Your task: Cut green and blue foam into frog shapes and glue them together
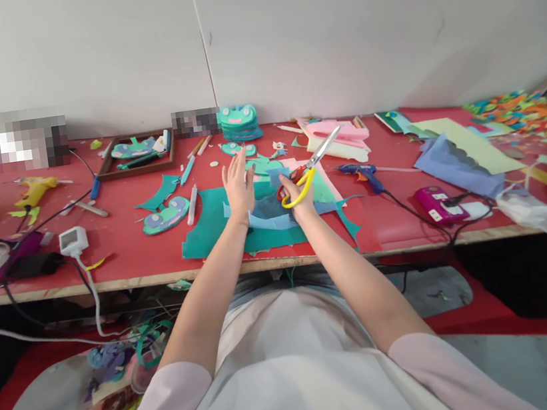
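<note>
Yellow-and-red-handled scissors (pixel 324 148) are in my right hand (pixel 298 196), their blades pointing up and to the right. A small blue piece (pixel 277 176) shows at that hand's fingertips. My left hand (pixel 239 186) is raised over the work with its fingers spread and nothing in it. Under and between both hands lie a cut light blue sheet (pixel 270 220) and a larger dark teal sheet (pixel 205 224). A green face cutout (pixel 167 215) lies left of the teal sheet. Beyond my hands stands a stack of similar green faces (pixel 239 123).
The red table (pixel 122 242) also bears a wooden tray (pixel 173 152), a blue glue gun (pixel 363 174), a yellow glue gun (pixel 36 190), a magenta power socket (pixel 439 204) with cables, pink sheets (pixel 339 132) and colourful scraps (pixel 524 115). Part of another person's arm shows at the right edge.
</note>
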### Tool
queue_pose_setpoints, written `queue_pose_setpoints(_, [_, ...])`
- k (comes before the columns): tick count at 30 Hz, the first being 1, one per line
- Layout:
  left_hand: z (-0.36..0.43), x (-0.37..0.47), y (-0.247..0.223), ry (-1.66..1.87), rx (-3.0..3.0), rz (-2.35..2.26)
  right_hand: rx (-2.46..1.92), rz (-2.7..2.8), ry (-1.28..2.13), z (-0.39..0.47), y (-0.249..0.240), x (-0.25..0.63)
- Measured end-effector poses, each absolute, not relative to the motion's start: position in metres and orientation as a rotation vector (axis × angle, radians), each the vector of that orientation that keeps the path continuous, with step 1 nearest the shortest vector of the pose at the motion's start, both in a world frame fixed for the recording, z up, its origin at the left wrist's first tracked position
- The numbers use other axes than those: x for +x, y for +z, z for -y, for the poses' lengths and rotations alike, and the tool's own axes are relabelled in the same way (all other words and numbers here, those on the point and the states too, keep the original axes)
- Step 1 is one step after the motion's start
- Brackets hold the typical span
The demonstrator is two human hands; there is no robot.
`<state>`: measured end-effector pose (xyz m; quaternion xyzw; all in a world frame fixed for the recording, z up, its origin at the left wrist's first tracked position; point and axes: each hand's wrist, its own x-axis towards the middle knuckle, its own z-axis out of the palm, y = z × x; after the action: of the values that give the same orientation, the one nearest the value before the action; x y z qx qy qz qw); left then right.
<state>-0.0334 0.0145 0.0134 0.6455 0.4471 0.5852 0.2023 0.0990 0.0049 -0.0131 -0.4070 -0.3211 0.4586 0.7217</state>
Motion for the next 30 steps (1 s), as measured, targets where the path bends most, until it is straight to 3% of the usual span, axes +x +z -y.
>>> queue_pose_setpoints(19, [-0.023,-0.033,0.004,1.592,1.713,-1.135,-0.925,0.713,1.023,-0.003,-0.010,0.098])
queue_pose_setpoints(30, [-0.029,-0.027,0.001,1.359,1.766,-1.181,-0.935,0.778,1.004,-0.005,-0.012,0.097])
